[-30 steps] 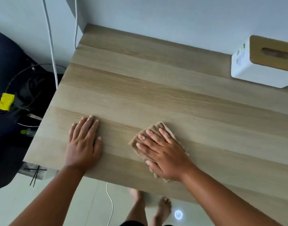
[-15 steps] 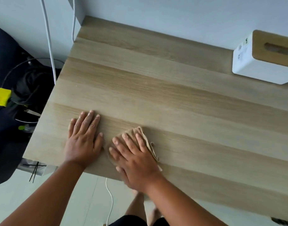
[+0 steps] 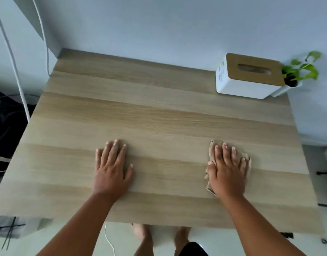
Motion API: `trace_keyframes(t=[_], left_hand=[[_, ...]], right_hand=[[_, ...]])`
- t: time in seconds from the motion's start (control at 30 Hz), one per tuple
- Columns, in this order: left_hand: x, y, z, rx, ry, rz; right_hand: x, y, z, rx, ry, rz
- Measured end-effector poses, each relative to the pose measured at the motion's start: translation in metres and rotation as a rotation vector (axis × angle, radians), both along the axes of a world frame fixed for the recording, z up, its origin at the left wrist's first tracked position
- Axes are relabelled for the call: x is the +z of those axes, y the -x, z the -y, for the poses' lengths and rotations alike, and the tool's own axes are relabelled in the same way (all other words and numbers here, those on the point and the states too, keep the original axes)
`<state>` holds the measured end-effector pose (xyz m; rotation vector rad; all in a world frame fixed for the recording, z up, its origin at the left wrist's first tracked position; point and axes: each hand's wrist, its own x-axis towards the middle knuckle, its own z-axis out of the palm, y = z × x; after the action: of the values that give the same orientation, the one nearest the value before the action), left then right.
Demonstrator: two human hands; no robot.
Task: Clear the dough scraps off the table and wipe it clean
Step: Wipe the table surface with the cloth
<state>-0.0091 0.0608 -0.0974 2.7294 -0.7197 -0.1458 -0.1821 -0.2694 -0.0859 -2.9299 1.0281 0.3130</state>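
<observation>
Since the earlier frame, right hand (image 3: pixel 227 170) has swept the cloth (image 3: pixel 246 159) to lower right of the surface (image 3: pixel 159 115); palm flat, pinning it to wipe. Left hand (image 3: pixel 112 167) flat, empty, bracing lower centre. No scraps visible.

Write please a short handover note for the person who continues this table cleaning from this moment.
Left hand: flat on the table, holds nothing.
Right hand: open palm pressing the brown cloth on the table's near right part.
Done: no dough scraps visible on the tabletop.
Left: wipe the far half, including around the tissue box and plant in the far right corner.
</observation>
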Motion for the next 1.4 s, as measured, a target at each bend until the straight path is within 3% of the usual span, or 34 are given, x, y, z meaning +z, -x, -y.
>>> trace_keyframes(t=[0.1, 0.27, 0.4, 0.7, 0.87, 1.07, 1.23, 1.4], left_hand=[[-0.009, 0.015, 0.049, -0.075, -0.031, 0.023], [-0.020, 0.026, 0.095, -0.111, -0.105, 0.058], [-0.016, 0.031, 0.122, -0.089, -0.146, 0.027], [0.001, 0.070, 0.240, -0.171, -0.140, -0.014], [0.011, 0.097, 0.283, -0.329, -0.187, 0.004], [0.009, 0.112, 0.285, -0.318, -0.170, -0.013], [0.027, 0.096, 0.290, -0.300, -0.122, -0.043], [0.052, 0.059, 0.315, -0.130, -0.022, -0.135]], right_hand=[[-0.002, -0.019, -0.020, -0.017, -0.020, -0.014], [-0.007, 0.035, -0.033, 0.463, -0.127, 0.159], [-0.011, 0.091, 0.004, 0.569, -0.143, 0.180], [-0.007, 0.192, 0.156, 0.301, -0.039, 0.191], [-0.005, 0.196, 0.168, 0.271, -0.066, 0.216], [0.009, 0.180, 0.181, 0.204, -0.119, 0.313], [0.035, 0.132, 0.197, 0.017, -0.247, 0.335], [0.049, 0.062, 0.211, -0.169, -0.599, 0.520]])
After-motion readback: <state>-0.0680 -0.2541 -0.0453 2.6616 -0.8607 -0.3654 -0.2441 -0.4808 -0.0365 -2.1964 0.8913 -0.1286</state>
